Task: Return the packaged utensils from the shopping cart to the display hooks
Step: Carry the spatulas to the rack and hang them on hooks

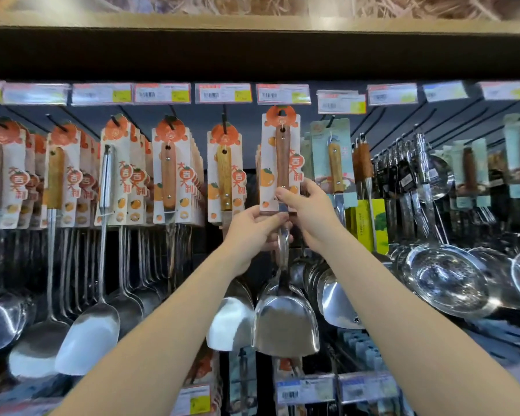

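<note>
A packaged steel spatula (282, 163) with a brown wooden handle and an orange-printed card hangs at the front of a display hook (282, 112) in the middle of the rack. My left hand (252, 232) grips its metal shaft just below the card. My right hand (308, 211) pinches the lower end of the handle and card from the right. Its shiny blade (285, 322) hangs between my forearms. The shopping cart is out of view.
Rows of similar carded spatulas (168, 172) and ladles hang on hooks to the left. Skimmers and strainers (445, 280) hang to the right. Price tags (222, 93) run along the top under a dark shelf. More tags and goods sit below.
</note>
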A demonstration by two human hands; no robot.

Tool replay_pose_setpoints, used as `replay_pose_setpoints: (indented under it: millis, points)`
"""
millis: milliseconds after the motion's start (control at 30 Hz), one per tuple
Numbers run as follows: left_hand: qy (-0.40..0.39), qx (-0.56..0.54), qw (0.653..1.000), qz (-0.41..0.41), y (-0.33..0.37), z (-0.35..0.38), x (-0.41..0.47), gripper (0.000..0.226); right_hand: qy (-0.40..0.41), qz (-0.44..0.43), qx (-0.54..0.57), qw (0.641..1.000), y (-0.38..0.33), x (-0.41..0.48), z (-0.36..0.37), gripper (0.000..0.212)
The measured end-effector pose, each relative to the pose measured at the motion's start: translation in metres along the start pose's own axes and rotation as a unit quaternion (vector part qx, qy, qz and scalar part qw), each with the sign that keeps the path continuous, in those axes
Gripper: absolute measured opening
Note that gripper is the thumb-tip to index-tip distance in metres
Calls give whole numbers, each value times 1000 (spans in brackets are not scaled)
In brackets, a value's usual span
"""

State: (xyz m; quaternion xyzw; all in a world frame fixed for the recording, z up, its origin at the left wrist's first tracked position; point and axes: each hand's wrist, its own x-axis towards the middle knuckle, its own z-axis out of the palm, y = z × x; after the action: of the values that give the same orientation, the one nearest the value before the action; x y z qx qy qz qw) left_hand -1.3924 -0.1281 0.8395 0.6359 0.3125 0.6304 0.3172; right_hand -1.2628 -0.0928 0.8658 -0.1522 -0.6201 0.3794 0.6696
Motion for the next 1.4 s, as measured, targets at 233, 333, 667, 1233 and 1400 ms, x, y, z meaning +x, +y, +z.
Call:
replay_pose_setpoints:
  millis: [233,333,667,1233,1400]
  points:
    - [29,-14,999,-14,-6,1,10,23,-6,0,-32,999,9,14,0,26]
    - [27,-15,999,-12,-9,0,13,19,-8,3,-24,1000,12,18,-2,26]
    - [44,-12,999,-30,-20,6,23,15,1,43,-27,999,29,32,-6,18]
    - [48,125,989,-65,-73,1,26,7,63,63,-79,993,67,23,-13,41]
    - [87,187,976,-63,-84,1,39,4,90,70,-133,984,74,32,-5,46]
